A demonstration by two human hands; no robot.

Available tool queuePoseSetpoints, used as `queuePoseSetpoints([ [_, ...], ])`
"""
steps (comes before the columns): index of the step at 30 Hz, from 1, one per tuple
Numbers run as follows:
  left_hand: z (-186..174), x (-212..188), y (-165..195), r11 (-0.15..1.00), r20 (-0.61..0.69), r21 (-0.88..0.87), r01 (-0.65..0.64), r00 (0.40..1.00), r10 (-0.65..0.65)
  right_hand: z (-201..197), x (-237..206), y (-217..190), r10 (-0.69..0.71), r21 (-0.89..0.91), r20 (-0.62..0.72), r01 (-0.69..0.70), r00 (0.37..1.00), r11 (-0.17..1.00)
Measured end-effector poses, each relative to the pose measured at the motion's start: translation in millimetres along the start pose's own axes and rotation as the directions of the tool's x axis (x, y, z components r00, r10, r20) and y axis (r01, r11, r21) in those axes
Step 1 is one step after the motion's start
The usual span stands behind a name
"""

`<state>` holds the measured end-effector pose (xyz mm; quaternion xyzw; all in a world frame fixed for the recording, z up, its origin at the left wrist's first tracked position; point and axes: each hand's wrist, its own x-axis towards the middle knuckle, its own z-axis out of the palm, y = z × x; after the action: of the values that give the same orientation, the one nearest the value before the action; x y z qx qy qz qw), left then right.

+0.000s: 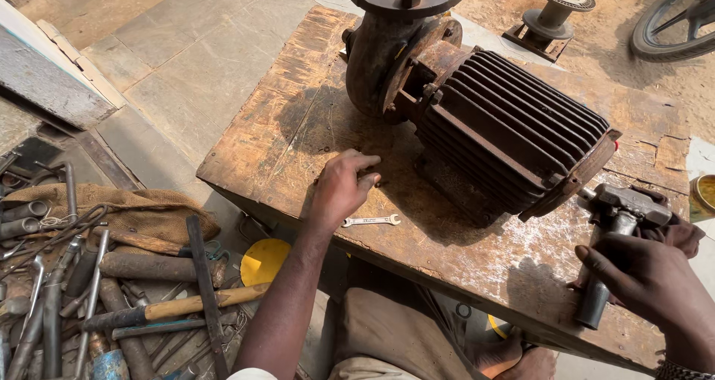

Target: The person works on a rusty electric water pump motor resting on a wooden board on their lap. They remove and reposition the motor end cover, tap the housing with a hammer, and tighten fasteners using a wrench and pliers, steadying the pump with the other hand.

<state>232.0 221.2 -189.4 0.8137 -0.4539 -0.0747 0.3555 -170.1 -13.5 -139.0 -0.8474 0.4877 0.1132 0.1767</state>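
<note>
- The wooden table (pixel 298 138) has bare board on its left half, between the motor and the left edge; its near edge runs slantwise from left down to the lower right.
- The left hand (pixel 341 189) rests on the table just in front of the motor, fingers curled at a small dark piece I cannot make out.
- A small open-ended spanner (pixel 371 221) lies flat near that hand, close to the near edge, its long axis running left to right.
- The rusty finned motor (pixel 506 138) lies on its side, long axis slanting from the far pump casing (pixel 387 60) toward the near right, its end cover facing the right hand.
- The right hand (pixel 648 283) is closed on the grip of a hammer (pixel 614 246), handle down toward the near edge, head up by the motor's end.
- A yellow tin (pixel 702 195) sits at the right edge; its contents cannot be told.
- Tools lie heaped on the floor (pixel 186 60) at left.
</note>
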Motion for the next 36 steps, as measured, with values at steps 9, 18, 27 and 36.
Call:
queuePoseSetpoints([
  [9, 26.4, -17.9, 28.4, 0.995, 0.063, -0.064, 0.078, 0.995, -0.074, 2.9, -58.9, -132.9, -0.52, 0.241, -0.002, 0.505, 0.854, 0.829],
  [18, 47.6, -72.2, 105.4, 0.329, 0.21, -0.925, 0.188, 0.977, 0.032, 31.3, -62.3, -186.6, -0.42, 0.293, -0.693, 0.761, 0.587, 0.579],
  [27, 48.5, -72.6, 154.2, 0.187, 0.117, -0.977, 0.102, 0.991, 0.066, 27.0, -69.0, -139.5, -0.359, 0.299, -0.761, 0.783, 0.541, 0.546],
  [36, 35.5, -75.4, 178.7, 0.391, -0.017, -0.912, -0.121, 0.965, 0.261, 39.3, -68.8, -104.9, -0.222, 0.681, -0.711, 0.732, 0.667, 0.016],
])
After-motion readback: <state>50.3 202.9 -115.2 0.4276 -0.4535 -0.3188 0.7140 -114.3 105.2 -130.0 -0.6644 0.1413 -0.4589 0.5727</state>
